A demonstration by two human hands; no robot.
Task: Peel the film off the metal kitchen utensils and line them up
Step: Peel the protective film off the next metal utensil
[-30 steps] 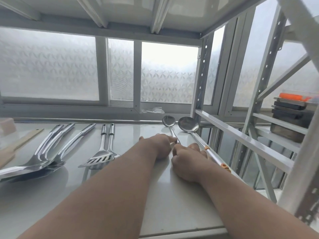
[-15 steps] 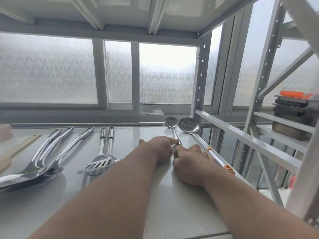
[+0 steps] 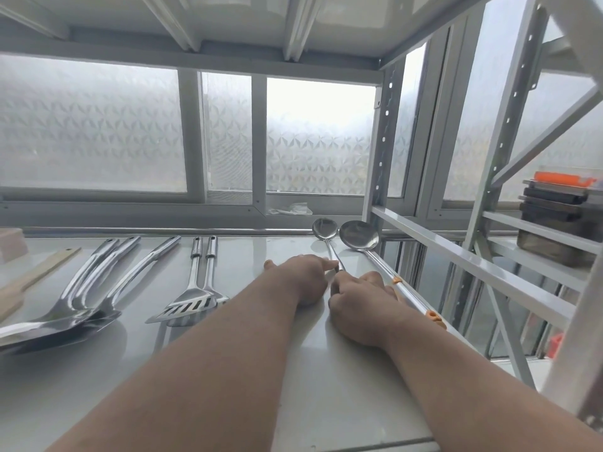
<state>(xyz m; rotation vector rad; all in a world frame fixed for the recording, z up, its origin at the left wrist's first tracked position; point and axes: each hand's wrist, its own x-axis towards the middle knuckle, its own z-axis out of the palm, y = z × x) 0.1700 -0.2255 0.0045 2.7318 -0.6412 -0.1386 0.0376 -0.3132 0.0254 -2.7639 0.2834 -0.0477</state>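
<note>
- Hands: my left hand (image 3: 303,278) and right hand (image 3: 359,301) meet on the handle of the small ladle (image 3: 324,229). Left fingers are curled and pinch the handle; right fingers are curled against it, though I cannot tell whether they hold film or metal.
- Location: small ladle lies on the desk (image 3: 326,386) near its right end, bowl towards the window, just beside the big ladle (image 3: 359,239).
- Procedure, as I judge it: pin the handle flat with the left hand, lift a film edge with the right, then pull low along the shaft so the ladle does not swing into its neighbour.
- Appearance: small ladle is polished steel, round bowl, thin shaft; any film is too clear to see.
- Appearance: big ladle carries orange tabs (image 3: 434,316) on its shaft.
- Row: spatulas (image 3: 192,305) lie further left, handles towards the window.
</note>
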